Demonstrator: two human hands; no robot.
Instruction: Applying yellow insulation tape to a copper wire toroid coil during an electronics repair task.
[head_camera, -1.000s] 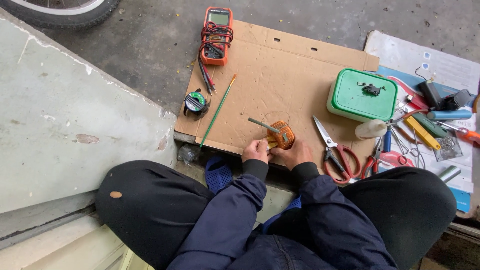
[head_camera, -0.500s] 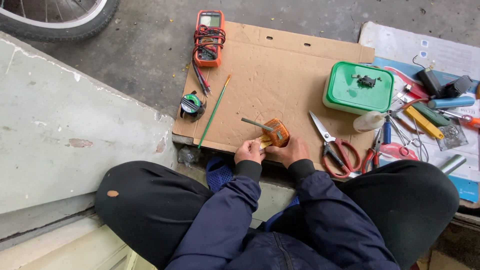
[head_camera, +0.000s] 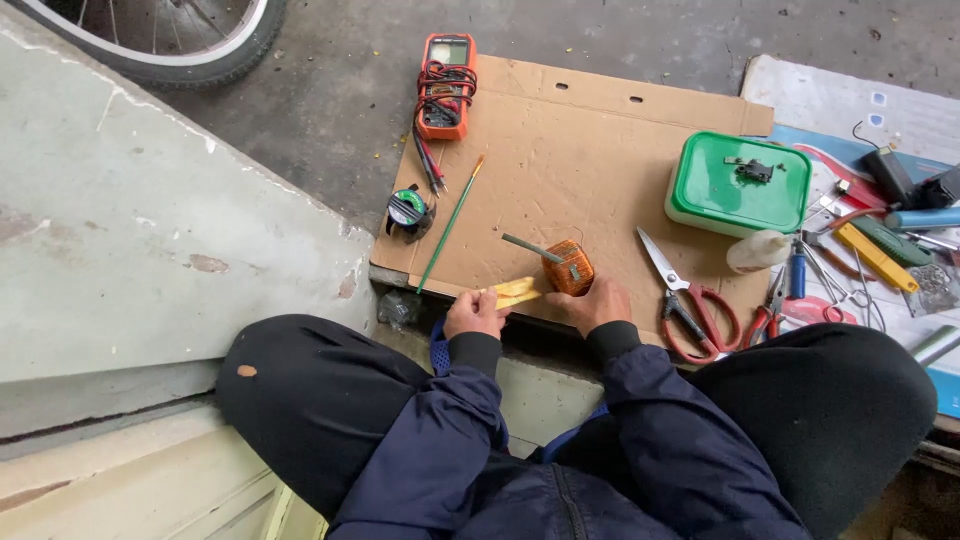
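Now | left hand (head_camera: 474, 312) pinches yellow strip (head_camera: 515, 292) | right hand (head_camera: 598, 304) clasps orange coil (head_camera: 569, 268) | lower centre, on cardboard sheet (head_camera: 590, 160)

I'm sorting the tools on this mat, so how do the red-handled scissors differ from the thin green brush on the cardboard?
The red-handled scissors have metal blades and looped red handles; the thin green brush is one slim straight stick with an orange tip. The scissors lie right of the right hand, the brush left of the left hand. The scissors are much broader. Both lie flat on the cardboard, untouched.
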